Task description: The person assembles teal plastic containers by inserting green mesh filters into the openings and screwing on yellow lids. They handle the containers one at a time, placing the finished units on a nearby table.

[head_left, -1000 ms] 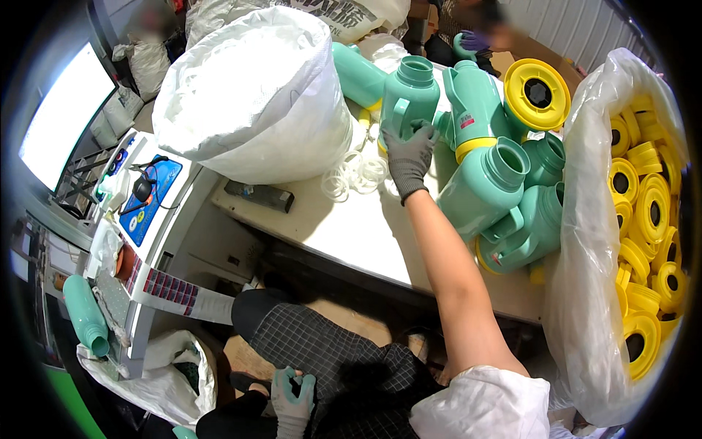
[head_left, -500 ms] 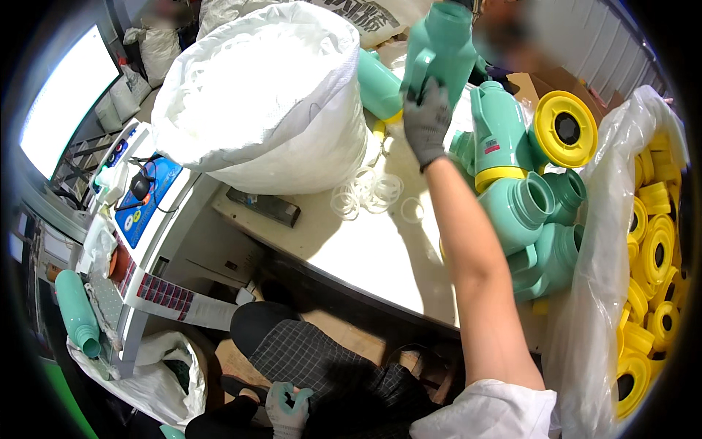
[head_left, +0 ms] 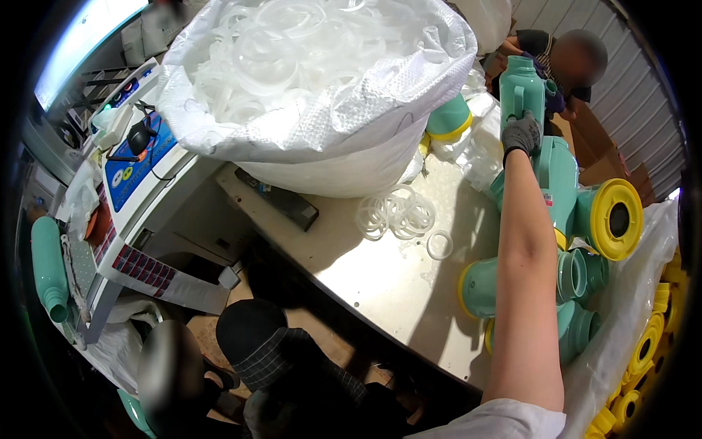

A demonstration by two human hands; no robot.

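Observation:
My right hand (head_left: 522, 134), in a grey glove, reaches out to the far right of the table. Its fingers are closed around the lower handle of a green flask body (head_left: 531, 86), which is held upright with its mouth up. Just below it stands another green flask body (head_left: 556, 179), and beside that one lies another with a yellow base (head_left: 614, 219) facing me. More green flask bodies (head_left: 479, 289) lie partly behind my forearm. A dim grey shape by my lap seems to be my left hand (head_left: 267, 413); its fingers cannot be made out.
A large white woven sack (head_left: 329, 161) of translucent rings stands on the table (head_left: 380, 293), with loose rings (head_left: 395, 212) beside it. A plastic-lined container of yellow parts (head_left: 643, 340) is at right. Another person (head_left: 545, 62) works at the back right, a dark-gloved hand near the held flask.
The view has shifted. My right hand has carried the green flask body rightward, toward the other person. My left hand, clear on my lap before, is now dim and shaded.

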